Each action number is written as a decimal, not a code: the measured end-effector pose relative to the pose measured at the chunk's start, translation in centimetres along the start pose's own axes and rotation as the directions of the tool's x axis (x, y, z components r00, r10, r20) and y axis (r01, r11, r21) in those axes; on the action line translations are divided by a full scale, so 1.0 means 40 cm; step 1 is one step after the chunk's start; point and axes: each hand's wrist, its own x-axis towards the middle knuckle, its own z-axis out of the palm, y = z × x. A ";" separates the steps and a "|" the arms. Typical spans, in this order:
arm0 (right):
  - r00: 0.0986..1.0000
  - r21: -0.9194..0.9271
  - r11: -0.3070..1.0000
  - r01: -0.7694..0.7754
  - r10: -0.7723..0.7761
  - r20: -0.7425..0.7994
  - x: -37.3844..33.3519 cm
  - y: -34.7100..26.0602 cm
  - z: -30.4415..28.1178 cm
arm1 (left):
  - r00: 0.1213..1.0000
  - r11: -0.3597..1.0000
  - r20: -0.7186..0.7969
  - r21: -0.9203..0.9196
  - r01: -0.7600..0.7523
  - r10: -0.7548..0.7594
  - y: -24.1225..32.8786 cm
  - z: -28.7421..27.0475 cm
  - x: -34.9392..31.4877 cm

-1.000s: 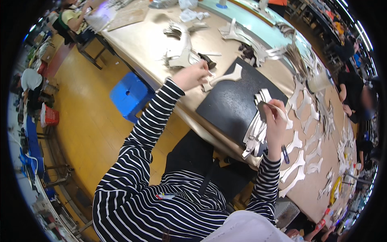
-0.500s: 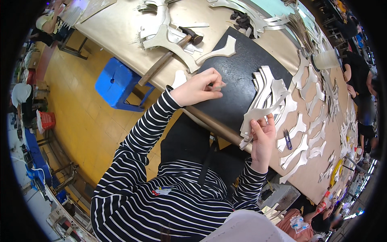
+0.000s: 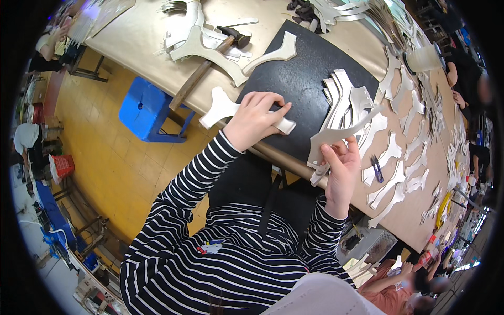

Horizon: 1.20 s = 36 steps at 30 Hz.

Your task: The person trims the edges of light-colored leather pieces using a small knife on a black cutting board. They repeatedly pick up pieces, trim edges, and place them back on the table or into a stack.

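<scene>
My left hand (image 3: 258,118) is bent over a pale, branched flat cut piece (image 3: 219,107) at the near edge of the black mat (image 3: 294,86). Its fingers are curled and seem to grip the piece, whose far end shows past the fingertips; the grip itself is partly hidden. In my right hand (image 3: 341,165), a curved pale cut piece (image 3: 344,128) is pinched between thumb and fingers. Just beyond it, a fanned stack of similar pieces (image 3: 338,97) rests on the mat. Another curved piece (image 3: 275,52) lies on the mat's upper left part.
A hammer (image 3: 202,73) with a wooden handle lies left of the mat. Small purple-handled snips (image 3: 377,169) and many loose cut pieces (image 3: 391,189) are spread on the right. A cone of thread (image 3: 422,59) stands farther off. A blue stool (image 3: 144,107) is beside the table.
My left hand has turned lower over the branched piece, and that piece's end now shows beyond the fingers. The piece in my right hand has tilted a little. The whole view has shifted slightly.
</scene>
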 end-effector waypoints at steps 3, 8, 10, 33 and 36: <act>1.000 -0.068 0.998 -0.012 0.012 0.007 0.006 0.004 0.010 | 0.998 0.996 0.051 -0.073 0.048 -0.045 -0.017 0.008 -0.026; 0.998 -0.103 0.994 -0.040 0.044 0.038 0.011 0.016 0.028 | 0.999 0.992 -0.018 -0.122 0.028 -0.030 -0.029 0.022 -0.055; 0.998 -0.139 0.989 -0.045 0.051 0.039 0.013 0.022 0.032 | 0.999 0.996 -0.039 -0.087 0.029 -0.032 -0.026 0.028 -0.061; 0.995 -0.216 0.973 -0.084 0.094 0.039 0.095 0.044 0.119 | 0.994 0.994 -0.083 -0.088 0.065 -0.072 -0.081 0.001 -0.044; 0.990 -0.245 0.962 -0.121 0.135 0.043 0.100 0.062 0.124 | 0.969 0.949 -0.099 -0.249 0.196 -0.226 -0.065 0.011 -0.060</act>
